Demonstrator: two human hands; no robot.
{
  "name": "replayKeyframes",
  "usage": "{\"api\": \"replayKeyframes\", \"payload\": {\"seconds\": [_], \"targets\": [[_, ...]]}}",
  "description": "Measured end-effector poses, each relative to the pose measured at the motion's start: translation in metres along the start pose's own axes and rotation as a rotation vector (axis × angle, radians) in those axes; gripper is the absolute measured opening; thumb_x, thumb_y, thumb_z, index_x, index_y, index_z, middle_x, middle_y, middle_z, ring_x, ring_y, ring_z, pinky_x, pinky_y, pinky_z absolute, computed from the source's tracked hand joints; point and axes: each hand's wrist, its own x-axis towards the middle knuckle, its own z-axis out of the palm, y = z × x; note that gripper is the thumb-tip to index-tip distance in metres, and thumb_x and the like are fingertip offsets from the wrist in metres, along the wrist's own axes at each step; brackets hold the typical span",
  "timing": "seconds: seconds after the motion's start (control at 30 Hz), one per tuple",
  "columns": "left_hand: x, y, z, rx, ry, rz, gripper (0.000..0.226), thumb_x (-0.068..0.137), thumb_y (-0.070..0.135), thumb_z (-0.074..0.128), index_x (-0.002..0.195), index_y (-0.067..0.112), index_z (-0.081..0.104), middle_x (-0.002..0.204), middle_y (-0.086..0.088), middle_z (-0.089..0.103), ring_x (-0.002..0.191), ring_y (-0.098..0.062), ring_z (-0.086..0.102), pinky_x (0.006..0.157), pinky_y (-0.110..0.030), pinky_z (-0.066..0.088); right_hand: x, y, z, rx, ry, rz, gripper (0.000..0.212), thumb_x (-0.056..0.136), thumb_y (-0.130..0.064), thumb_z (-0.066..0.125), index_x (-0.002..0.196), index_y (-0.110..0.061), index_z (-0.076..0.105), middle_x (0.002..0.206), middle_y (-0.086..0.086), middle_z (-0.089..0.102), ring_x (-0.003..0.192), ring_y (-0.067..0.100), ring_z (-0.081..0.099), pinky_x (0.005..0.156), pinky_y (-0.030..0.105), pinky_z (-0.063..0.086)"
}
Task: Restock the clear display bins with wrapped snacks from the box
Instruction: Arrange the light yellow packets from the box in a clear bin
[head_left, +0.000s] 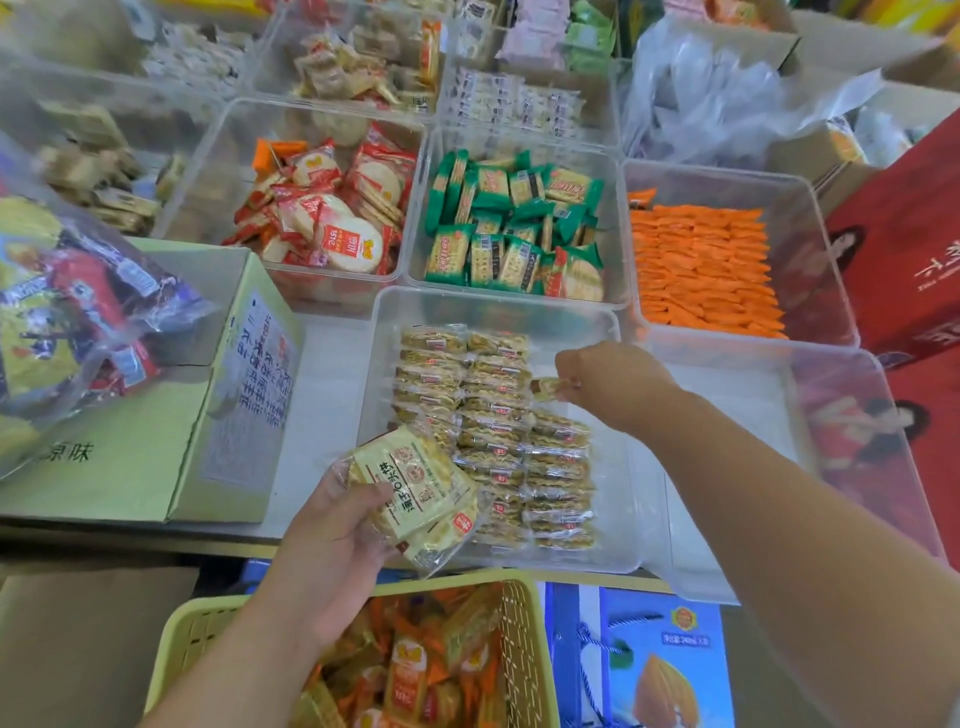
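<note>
Clear plastic bin (384, 332), crinkly square snack packs (415, 483) in left hand (332, 540)

Left hand (337, 525) was low and near the body, thumb laid over the top and fingers curled beneath a stack of wrapped snacks (415, 493), gripping it at a tilt. Its bare forearm ran back down to the lower left. The right arm lay stretched in from the lower right, forearm bare, wrist bent. Right hand (608, 384) was knuckles up, fingertips pinching a single wrapped snack (545, 388) out to its left. The two hands were apart, right one farther out
</note>
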Motion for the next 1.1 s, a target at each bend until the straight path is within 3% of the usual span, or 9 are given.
{"api": "replayKeyframes", "payload": {"seconds": [0.2, 0.3, 0.37, 0.47, 0.6, 0.73, 0.87, 0.97, 1.1], "targets": [[0.0, 0.0, -0.001, 0.025, 0.028, 0.014, 0.054, 0.08, 0.005, 0.061, 0.133, 0.012, 0.056, 0.129, -0.018, 0.07, 0.115, -0.038, 0.07, 0.077, -0.049, 0.062, 0.012, -0.002, -0.025, -0.133, 0.013, -0.025, 0.016, 0.099, -0.034, 0.055, 0.09, -0.023, 0.049, 0.072, -0.003, 0.044, 0.059, 0.014, 0.04, 0.055, 0.029, 0.038], [0.0, 0.0, -0.001, 0.025, 0.026, 0.016, 0.056, 0.081, 0.004, 0.06, 0.136, 0.011, 0.055, 0.129, -0.018, 0.07, 0.116, -0.038, 0.069, 0.082, -0.052, 0.061, 0.014, -0.009, -0.027, -0.244, 0.026, -0.07, 0.014, 0.098, -0.027, 0.057, 0.087, -0.022, 0.05, 0.071, -0.002, 0.046, 0.06, 0.016, 0.043, 0.047, 0.027, 0.029], [-0.001, 0.0, -0.001, 0.034, 0.027, 0.017, 0.055, 0.082, 0.004, 0.059, 0.136, 0.012, 0.055, 0.129, -0.017, 0.07, 0.116, -0.038, 0.069, 0.09, -0.056, 0.057, 0.014, -0.017, -0.023, -0.327, 0.004, -0.1, 0.01, 0.096, -0.013, 0.055, 0.089, -0.021, 0.056, 0.071, -0.003, 0.048, 0.064, 0.019, 0.049, 0.048, 0.027, 0.031], [0.0, 0.0, -0.001, 0.043, 0.031, 0.019, 0.054, 0.082, 0.004, 0.06, 0.135, 0.012, 0.056, 0.128, -0.017, 0.07, 0.116, -0.038, 0.069, 0.095, -0.058, 0.053, 0.019, -0.022, -0.01, -0.355, -0.091, -0.099, 0.019, 0.091, -0.001, 0.052, 0.094, -0.016, 0.063, 0.074, -0.003, 0.052, 0.071, 0.021, 0.057, 0.057, 0.031, 0.048], [0.0, -0.002, -0.002, 0.042, 0.05, 0.021, 0.053, 0.081, 0.004, 0.061, 0.133, 0.013, 0.058, 0.128, -0.017, 0.071, 0.118, -0.038, 0.068, 0.098, -0.059, 0.05, 0.029, -0.018, 0.012, -0.237, -0.155, -0.072, 0.024, 0.094, -0.004, 0.049, 0.103, -0.012, 0.07, 0.093, 0.004, 0.067, 0.088, 0.026, 0.066, 0.076, 0.035, 0.056], [0.001, -0.002, -0.004, 0.039, 0.051, 0.017, 0.055, 0.081, 0.006, 0.061, 0.136, 0.013, 0.056, 0.13, -0.017, 0.07, 0.119, -0.038, 0.067, 0.097, -0.058, 0.051, 0.035, -0.017, 0.039, -0.168, -0.21, -0.012, 0.011, 0.091, -0.001, 0.054, 0.089, -0.008, 0.062, 0.075, 0.002, 0.056, 0.077, 0.026, 0.057, 0.067, 0.032, 0.045], [0.002, -0.002, -0.003, 0.053, 0.055, 0.032, 0.059, 0.081, 0.008, 0.062, 0.14, 0.013, 0.054, 0.131, -0.016, 0.069, 0.12, -0.037, 0.067, 0.099, -0.057, 0.051, 0.039, -0.019, 0.054, -0.053, -0.21, 0.059, 0.013, 0.088, 0.001, 0.053, 0.088, -0.012, 0.054, 0.088, 0.006, 0.059, 0.078, 0.025, 0.053, 0.068, 0.033, 0.044], [0.002, -0.004, -0.003, 0.091, 0.065, 0.059, 0.056, 0.082, 0.009, 0.063, 0.138, 0.014, 0.056, 0.129, -0.015, 0.071, 0.115, -0.034, 0.07, 0.092, -0.053, 0.058, 0.034, -0.027, 0.051, 0.022, -0.22, 0.102, 0.011, 0.09, -0.001, 0.049, 0.088, -0.011, 0.053, 0.094, 0.008, 0.062, 0.078, 0.025, 0.054, 0.067, 0.032, 0.043], [0.005, -0.005, -0.005, 0.102, 0.101, 0.072, 0.052, 0.079, 0.013, 0.071, 0.13, 0.015, 0.062, 0.125, -0.015, 0.073, 0.108, -0.029, 0.074, 0.075, -0.041, 0.064, 0.005, -0.037, 0.038, 0.222, 0.057, 0.116, 0.02, 0.099, -0.018, 0.05, 0.107, -0.011, 0.066, 0.109, 0.01, 0.067, 0.102, 0.03, 0.062, 0.082, 0.036, 0.052]]}}
